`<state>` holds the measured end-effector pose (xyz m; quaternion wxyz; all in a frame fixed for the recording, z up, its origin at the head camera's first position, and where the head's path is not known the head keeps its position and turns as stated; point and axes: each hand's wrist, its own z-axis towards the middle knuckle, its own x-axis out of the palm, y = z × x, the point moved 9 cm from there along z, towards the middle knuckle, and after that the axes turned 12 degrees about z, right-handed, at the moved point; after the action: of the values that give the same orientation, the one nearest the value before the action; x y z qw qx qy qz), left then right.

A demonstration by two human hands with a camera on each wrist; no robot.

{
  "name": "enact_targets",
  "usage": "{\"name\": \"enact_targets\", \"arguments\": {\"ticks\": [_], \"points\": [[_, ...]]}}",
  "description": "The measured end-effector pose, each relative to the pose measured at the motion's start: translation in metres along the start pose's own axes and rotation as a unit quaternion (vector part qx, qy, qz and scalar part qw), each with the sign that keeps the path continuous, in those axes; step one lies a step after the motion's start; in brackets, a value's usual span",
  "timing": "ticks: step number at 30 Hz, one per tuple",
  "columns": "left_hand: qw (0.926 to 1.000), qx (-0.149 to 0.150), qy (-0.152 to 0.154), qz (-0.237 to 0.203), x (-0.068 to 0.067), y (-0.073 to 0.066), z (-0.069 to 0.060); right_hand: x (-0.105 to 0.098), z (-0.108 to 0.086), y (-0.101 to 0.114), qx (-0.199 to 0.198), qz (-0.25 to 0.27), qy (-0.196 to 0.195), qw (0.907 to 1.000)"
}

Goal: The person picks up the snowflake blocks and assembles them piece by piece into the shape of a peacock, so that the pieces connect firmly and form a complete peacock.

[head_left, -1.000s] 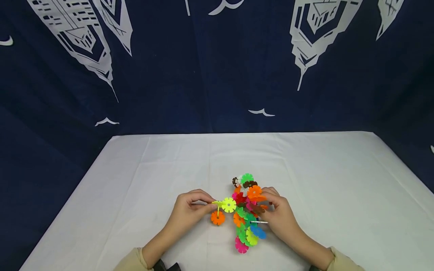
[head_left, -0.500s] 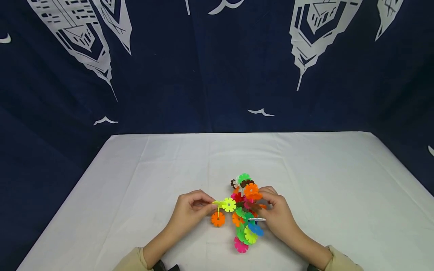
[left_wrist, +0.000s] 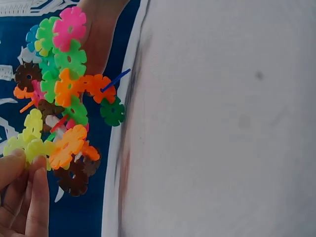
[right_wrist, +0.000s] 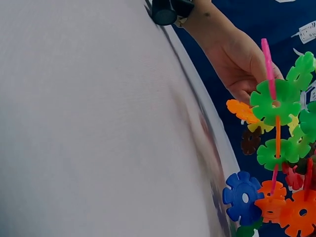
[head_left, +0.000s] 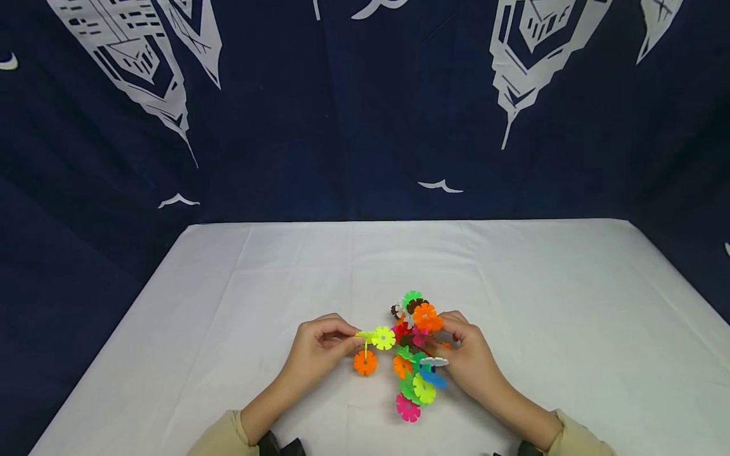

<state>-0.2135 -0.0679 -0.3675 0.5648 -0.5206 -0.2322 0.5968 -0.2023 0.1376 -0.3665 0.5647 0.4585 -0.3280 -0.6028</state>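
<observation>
A colourful built figure of interlocking plastic snowflake discs (head_left: 424,315) is held up between both hands over the table. On its left side, my left hand (head_left: 322,345) pinches a yellow snowflake disc (left_wrist: 35,148) between thumb and fingers. A second yellow disc (head_left: 384,338) joins that arm to the body, and an orange disc (head_left: 365,363) hangs below it. From the other side my right hand (head_left: 473,354) grips the figure, its fingertips partly hidden behind the discs. A white disc (head_left: 435,361) and a blue one (head_left: 432,378) stick out near the right thumb.
A white cloth (head_left: 274,272) covers the table. Behind it hangs a dark blue curtain (head_left: 342,126) with white prints. Black wrist straps show at the sleeves; a dark device (right_wrist: 165,11) sits on the left wrist in the right wrist view.
The figure has turned slightly: the white disc, earlier seen edge-on, now shows more of its face. Both hands keep their hold and have barely shifted.
</observation>
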Motion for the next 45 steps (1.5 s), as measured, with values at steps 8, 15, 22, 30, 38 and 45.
{"name": "enact_targets", "arguments": {"ticks": [8,15,22,30,38,45], "points": [[0.9997,0.022,0.012,-0.002,0.006,-0.004,0.003,0.002,0.002,0.004,-0.022,-0.023,0.02,0.9993],[0.9992,0.04,-0.002,-0.006,0.01,-0.004,0.001,0.003,0.001,0.006,-0.044,-0.018,0.031,0.9984],[0.9984,0.048,-0.007,-0.03,0.013,-0.003,0.0,0.008,-0.002,0.01,-0.07,0.01,0.035,0.9969],[0.9995,0.006,0.01,-0.031,0.01,-0.006,0.002,0.011,0.001,0.011,-0.08,-0.03,0.029,0.996],[0.9986,-0.029,-0.004,0.044,0.002,0.016,0.026,0.004,0.029,0.014,-0.097,-0.078,0.015,0.9922],[0.9926,0.0,-0.051,0.11,-0.011,0.026,0.074,0.0,0.088,-0.004,-0.061,-0.054,0.028,0.9963]]}}
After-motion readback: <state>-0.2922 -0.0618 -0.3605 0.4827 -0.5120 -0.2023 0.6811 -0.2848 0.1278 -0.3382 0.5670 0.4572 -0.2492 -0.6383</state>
